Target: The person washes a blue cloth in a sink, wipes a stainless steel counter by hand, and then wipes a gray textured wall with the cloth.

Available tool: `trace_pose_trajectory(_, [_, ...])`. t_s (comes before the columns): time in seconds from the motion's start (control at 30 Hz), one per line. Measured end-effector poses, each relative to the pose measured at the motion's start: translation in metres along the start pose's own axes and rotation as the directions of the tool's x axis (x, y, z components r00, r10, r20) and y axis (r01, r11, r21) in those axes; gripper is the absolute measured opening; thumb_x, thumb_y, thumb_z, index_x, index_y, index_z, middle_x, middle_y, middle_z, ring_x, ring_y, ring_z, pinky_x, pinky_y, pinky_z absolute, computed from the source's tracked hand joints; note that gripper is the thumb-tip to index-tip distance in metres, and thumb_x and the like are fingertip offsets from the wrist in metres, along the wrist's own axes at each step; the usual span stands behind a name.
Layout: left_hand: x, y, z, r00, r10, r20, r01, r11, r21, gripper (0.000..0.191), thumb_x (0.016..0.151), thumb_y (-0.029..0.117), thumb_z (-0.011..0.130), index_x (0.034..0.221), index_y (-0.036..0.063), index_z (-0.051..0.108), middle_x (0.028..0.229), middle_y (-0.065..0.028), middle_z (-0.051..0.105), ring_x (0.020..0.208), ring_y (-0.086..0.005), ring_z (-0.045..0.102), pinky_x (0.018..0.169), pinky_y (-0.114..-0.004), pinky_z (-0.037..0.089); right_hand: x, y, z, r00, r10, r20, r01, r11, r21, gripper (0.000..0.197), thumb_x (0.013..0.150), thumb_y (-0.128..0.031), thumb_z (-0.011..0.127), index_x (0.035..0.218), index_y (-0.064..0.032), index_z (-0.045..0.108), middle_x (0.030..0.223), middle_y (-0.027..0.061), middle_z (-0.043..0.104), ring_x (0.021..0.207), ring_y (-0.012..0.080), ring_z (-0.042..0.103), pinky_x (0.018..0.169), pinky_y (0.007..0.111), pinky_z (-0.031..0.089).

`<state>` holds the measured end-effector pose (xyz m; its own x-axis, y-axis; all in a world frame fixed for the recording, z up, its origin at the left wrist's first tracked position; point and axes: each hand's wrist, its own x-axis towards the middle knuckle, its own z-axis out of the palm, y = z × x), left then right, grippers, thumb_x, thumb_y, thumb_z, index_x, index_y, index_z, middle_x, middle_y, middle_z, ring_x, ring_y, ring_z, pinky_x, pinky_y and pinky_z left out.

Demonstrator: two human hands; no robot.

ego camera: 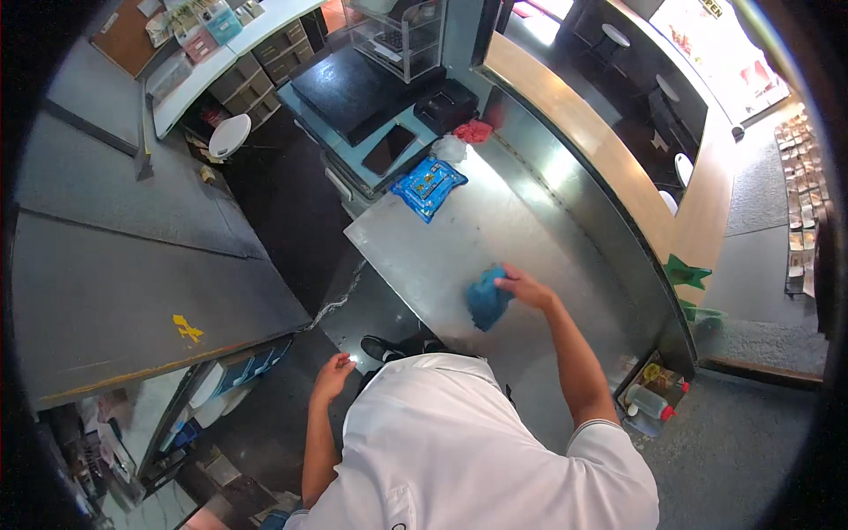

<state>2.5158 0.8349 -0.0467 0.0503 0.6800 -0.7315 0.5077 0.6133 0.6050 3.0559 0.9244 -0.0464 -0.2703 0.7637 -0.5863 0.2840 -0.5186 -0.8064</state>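
Note:
My right hand (522,286) grips a bunched blue cloth (488,301) against a stainless steel worktop (424,258). The fingers cover the cloth's upper right part, and its lower edge hangs loose on the metal. Away from the worktop, my left hand (333,376) hangs beside my body over the dark floor. Its fingers curl loosely, with no object visible in them. Farther up the worktop lies a blue plastic packet (429,187), which bears writing. A clear plastic bag (450,149) and a red crumpled bag (472,131) rest behind it.
A dark smartphone (389,150) lies on the chest unit (311,119) adjoining the worktop, near a black device (446,106). A raised wooden ledge (576,126) runs along the right. A plastic bottle (650,402) with a red cap lies in a tray at lower right. A grey panel (152,298) stands left.

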Motion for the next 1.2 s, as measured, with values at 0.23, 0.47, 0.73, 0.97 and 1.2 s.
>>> trace_pose_trajectory(0.23, [0.018, 0.022, 0.014, 0.990, 0.119, 0.075, -0.127, 0.987, 0.102, 0.050, 0.092, 0.033, 0.070, 0.131, 0.0049, 0.058, 0.123, -0.0122, 0.066, 0.108, -0.0225, 0.065, 0.094, -0.034, 0.050, -0.019, -0.112, -0.050, 0.851, -0.427, -0.305, 0.454, 0.891, 0.020, 0.055, 0.098, -0.018, 0.063, 0.143, 0.0030, 0.038, 0.131, 0.0094, 0.056, 0.120, 0.0165, 0.051, 0.103, 0.033, 0.041])
trace_pose_trajectory(0.47, [0.021, 0.036, 0.012, 0.974, 0.216, 0.063, -0.220, 0.974, 0.056, 0.044, 0.094, 0.027, 0.067, 0.131, 0.0052, 0.058, 0.125, -0.0103, 0.065, 0.111, -0.0204, 0.062, 0.095, -0.034, 0.049, -0.035, -0.151, 0.002, 0.928, -0.348, -0.134, 0.255, 0.855, -0.451, 0.033, 0.084, -0.010, 0.071, 0.113, -0.0011, 0.060, 0.116, 0.0141, 0.063, 0.111, 0.0286, 0.060, 0.098, 0.037, 0.046])
trace_pose_trajectory(0.73, [0.010, -0.041, 0.016, 0.999, 0.035, 0.023, -0.037, 0.994, 0.101, 0.048, 0.092, 0.033, 0.070, 0.130, 0.0056, 0.059, 0.123, -0.0110, 0.067, 0.110, -0.0228, 0.065, 0.096, -0.035, 0.049, 0.010, 0.040, 0.114, 0.797, -0.596, 0.097, 0.295, 0.243, -0.924, 0.033, 0.076, -0.006, 0.073, 0.108, -0.0049, 0.064, 0.126, 0.0175, 0.059, 0.119, 0.0378, 0.056, 0.098, 0.047, 0.047])
trace_pose_trajectory(0.97, [-0.007, -0.042, 0.016, 0.999, -0.049, 0.005, 0.047, 0.982, 0.185, 0.047, 0.094, 0.033, 0.067, 0.130, 0.0039, 0.058, 0.125, -0.0144, 0.065, 0.118, -0.0251, 0.061, 0.098, -0.038, 0.049, 0.059, 0.047, 0.041, 0.566, -0.269, -0.779, -0.043, 0.934, -0.354, 0.050, 0.081, -0.014, 0.075, 0.125, -0.0009, 0.055, 0.118, 0.0194, 0.059, 0.107, 0.0348, 0.061, 0.091, 0.046, 0.050])
trace_pose_trajectory(1.2, [0.009, -0.038, 0.016, 0.999, 0.040, -0.020, -0.037, 0.990, 0.133, 0.046, 0.094, 0.032, 0.068, 0.130, 0.0047, 0.059, 0.126, -0.0154, 0.065, 0.117, -0.0250, 0.062, 0.098, -0.038, 0.049, 0.123, 0.042, -0.024, 0.469, -0.044, -0.882, -0.443, 0.853, -0.278, 0.050, 0.079, -0.024, 0.078, 0.117, -0.0001, 0.058, 0.108, 0.0193, 0.062, 0.094, 0.0339, 0.064, 0.086, 0.042, 0.052])
